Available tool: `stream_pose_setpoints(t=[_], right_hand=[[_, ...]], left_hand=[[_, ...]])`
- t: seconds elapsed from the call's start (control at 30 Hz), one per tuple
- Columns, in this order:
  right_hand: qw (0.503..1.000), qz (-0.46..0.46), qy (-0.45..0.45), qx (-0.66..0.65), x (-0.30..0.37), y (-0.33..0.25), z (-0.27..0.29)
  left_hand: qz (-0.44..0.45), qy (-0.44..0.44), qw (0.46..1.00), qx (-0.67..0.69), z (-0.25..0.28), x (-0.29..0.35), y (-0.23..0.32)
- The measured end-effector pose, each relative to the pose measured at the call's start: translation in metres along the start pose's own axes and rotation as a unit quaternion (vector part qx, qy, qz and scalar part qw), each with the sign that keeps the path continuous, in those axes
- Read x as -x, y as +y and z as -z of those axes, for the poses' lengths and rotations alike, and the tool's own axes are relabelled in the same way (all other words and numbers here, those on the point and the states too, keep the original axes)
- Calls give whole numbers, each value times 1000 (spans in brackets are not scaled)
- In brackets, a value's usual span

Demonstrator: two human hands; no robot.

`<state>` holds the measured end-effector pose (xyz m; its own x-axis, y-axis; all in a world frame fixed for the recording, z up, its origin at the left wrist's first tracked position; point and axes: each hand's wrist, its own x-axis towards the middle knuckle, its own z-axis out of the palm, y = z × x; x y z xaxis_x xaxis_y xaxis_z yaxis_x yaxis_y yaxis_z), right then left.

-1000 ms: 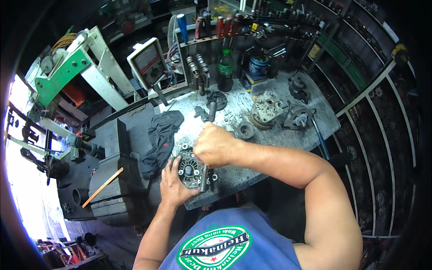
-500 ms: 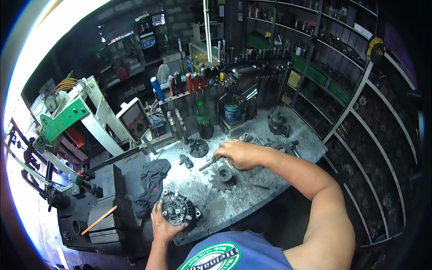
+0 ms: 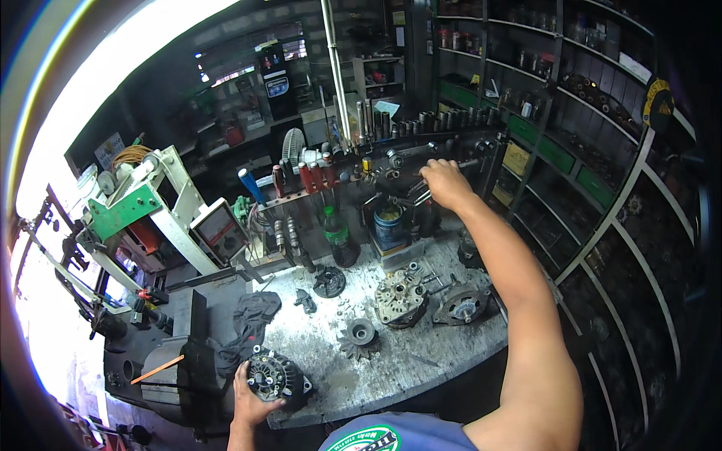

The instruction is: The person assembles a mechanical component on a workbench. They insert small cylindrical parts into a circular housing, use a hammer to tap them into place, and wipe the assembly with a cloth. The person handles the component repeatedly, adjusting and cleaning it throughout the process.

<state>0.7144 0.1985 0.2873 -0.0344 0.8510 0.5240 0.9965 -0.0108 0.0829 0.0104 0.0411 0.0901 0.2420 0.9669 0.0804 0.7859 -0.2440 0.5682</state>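
My left hand (image 3: 250, 401) grips a dark round alternator housing (image 3: 272, 375) at the near left edge of the grey workbench (image 3: 391, 376). My right hand (image 3: 445, 183) is stretched far out to the tool rack (image 3: 391, 161) at the back, its fingers closed around the metal handles of a tool (image 3: 418, 194) hanging there. Between the two hands lie a silver alternator body (image 3: 398, 299), a second housing (image 3: 462, 304) and a toothed fan disc (image 3: 359, 334).
A green bottle (image 3: 336, 233) and a blue can (image 3: 389, 224) stand below the rack. A dark rag (image 3: 252, 314) lies left of the parts. A vise (image 3: 184, 353) and a green-and-white machine frame (image 3: 143, 207) stand at left. Stocked shelves (image 3: 587, 150) curve along the right.
My right hand left the parts on the bench and reached up and back to the tool rack. The view tilted upward. My left hand stayed on the alternator housing.
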Motion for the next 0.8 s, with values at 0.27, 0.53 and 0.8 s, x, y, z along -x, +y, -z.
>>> stream_pose_setpoints(t=[0.27, 0.53, 0.8], right_hand=[[989, 41, -112, 84, -35, 13, -83], [980, 25, -169, 102, -46, 11, -120], [967, 12, -244, 76, -60, 12, -106]], left_hand=[[52, 23, 998, -3, -9, 6, 12], [61, 53, 997, -13, -16, 12, 19], [77, 45, 996, -12, -13, 11, 24]])
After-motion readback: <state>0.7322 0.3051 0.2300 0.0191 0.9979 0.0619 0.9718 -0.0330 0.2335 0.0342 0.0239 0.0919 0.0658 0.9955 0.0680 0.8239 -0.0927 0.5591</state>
